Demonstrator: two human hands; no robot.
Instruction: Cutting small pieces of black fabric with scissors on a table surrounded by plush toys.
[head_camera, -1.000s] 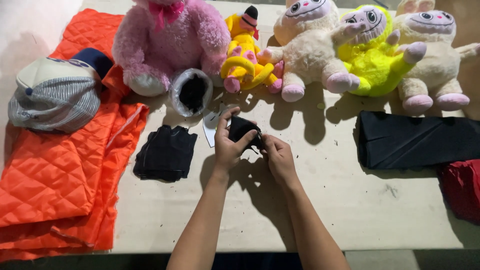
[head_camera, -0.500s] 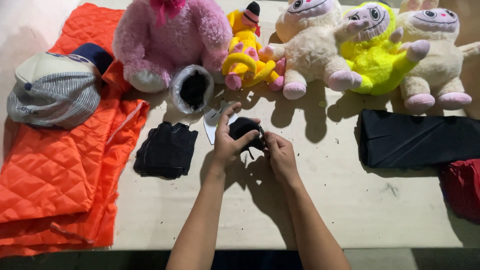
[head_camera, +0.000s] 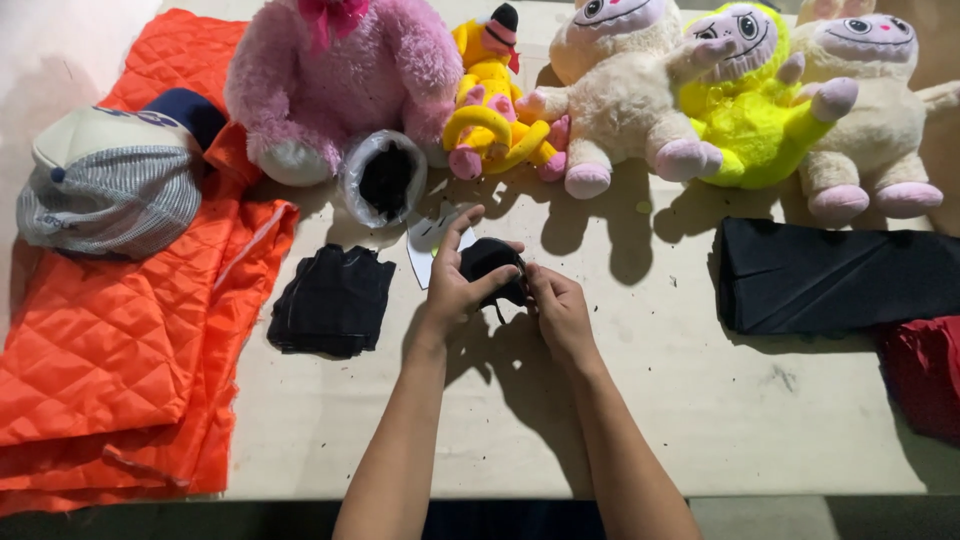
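Both my hands meet at the middle of the table around a small black fabric piece (head_camera: 487, 257). My left hand (head_camera: 455, 285) grips it from the left with the index finger stretched out. My right hand (head_camera: 558, 308) pinches its right edge. A white paper piece (head_camera: 428, 240) lies just beyond, partly under my left hand. A flat pile of black fabric pieces (head_camera: 332, 300) rests to the left of my left hand.
An orange quilted cloth (head_camera: 120, 330) with a striped cap (head_camera: 110, 190) covers the left side. Several plush toys line the far edge, including a pink bear (head_camera: 340, 70). An open plastic bag of black pieces (head_camera: 385, 180) stands by it. Folded black cloth (head_camera: 830, 275) and red fabric (head_camera: 925, 375) lie right.
My hands stay on the small black piece and barely shift. The view has moved slightly.
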